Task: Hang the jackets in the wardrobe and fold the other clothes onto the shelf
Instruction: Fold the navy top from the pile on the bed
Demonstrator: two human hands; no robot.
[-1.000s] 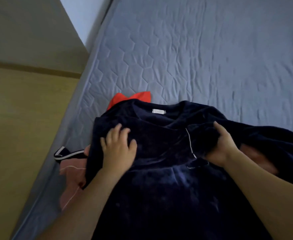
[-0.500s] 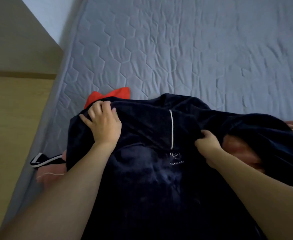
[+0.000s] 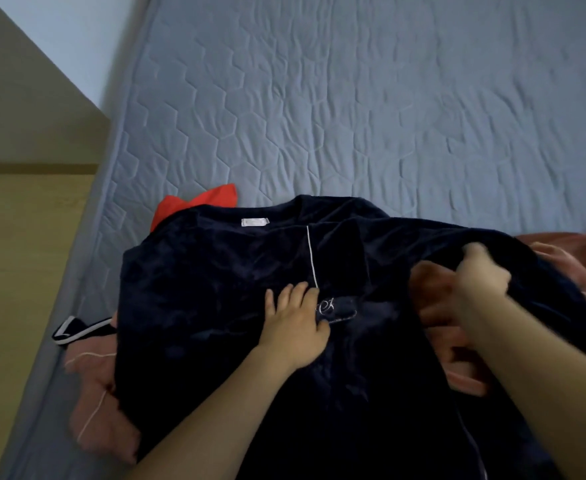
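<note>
quilted grey mattress, wooden floor, white wall

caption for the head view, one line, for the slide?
Left hand pressed flat on navy velvet top on the grey mattress; right hand gripping its edge.

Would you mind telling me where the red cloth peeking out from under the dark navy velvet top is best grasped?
Probably by the exposed corner of the red cloth, pinched from the far left side. Only that part shows on the grey quilted mattress; the rest is buried under the dark navy velvet top.
</note>
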